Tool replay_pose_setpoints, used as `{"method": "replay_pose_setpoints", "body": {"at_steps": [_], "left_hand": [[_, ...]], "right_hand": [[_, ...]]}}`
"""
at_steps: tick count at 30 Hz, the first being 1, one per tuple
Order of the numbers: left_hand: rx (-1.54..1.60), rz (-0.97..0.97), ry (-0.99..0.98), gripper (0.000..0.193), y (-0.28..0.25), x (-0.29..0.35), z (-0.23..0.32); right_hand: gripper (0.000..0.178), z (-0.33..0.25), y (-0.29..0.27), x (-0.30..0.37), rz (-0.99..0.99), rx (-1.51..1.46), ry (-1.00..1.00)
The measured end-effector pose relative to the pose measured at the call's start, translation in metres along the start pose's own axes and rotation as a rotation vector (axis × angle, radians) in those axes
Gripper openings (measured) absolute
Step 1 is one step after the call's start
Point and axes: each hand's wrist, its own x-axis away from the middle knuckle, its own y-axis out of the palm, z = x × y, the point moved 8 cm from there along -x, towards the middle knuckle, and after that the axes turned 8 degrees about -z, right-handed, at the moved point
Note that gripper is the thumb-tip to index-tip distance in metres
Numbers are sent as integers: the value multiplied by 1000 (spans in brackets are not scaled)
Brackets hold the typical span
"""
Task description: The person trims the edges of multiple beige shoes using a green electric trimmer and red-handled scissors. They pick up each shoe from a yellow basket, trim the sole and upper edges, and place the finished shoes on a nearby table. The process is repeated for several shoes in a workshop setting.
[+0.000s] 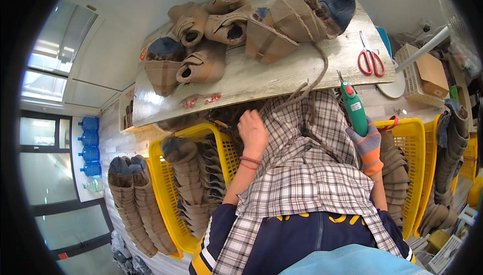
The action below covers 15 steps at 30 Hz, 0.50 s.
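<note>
My left hand (253, 131) is bare, with a red band at the wrist. It reaches down at the near edge of the wooden table (282, 76), over the plaid cloth (307, 169) on my lap. Its fingers are hidden among dark pieces beside the yellow basket (168, 199). My right hand (370, 146) wears an orange and grey glove. It grips a green hand-held tool (354, 108) upright, the metal tip pointing at the table edge. A tan cord (317, 81) hangs from the table onto the cloth.
Several tan boot uppers with dark lining (236, 23) lie heaped on the table, and red scissors (371, 61) rest at its right end. Yellow baskets on the left and right (415, 134) hold stacked uppers, and more stand on the floor (136, 204). Blue water bottles (89, 146) line the far left.
</note>
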Motion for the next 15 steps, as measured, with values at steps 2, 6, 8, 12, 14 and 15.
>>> {"method": "replay_pose_setpoints", "body": {"at_steps": [2,6,8,12,14,15], "left_hand": [[126,134,228,41,-30,-9,43],[234,33,517,49,-11,-32,120],[-10,96,681,41,9,-34,129],[177,90,558,10,3,-38,64],[309,-13,435,14,-4,-31,29],[303,-50,412,18,-19,-30,27]], "right_hand": [[60,-2,0,-4,0,-45,-22],[58,-4,2,-11,-28,-38,-13],[58,-8,1,-15,-14,-42,-53],[55,-12,-11,-12,-5,-88,-59],[54,2,-13,-16,-31,-157,-16],[53,6,-17,-15,-35,-184,15]]}}
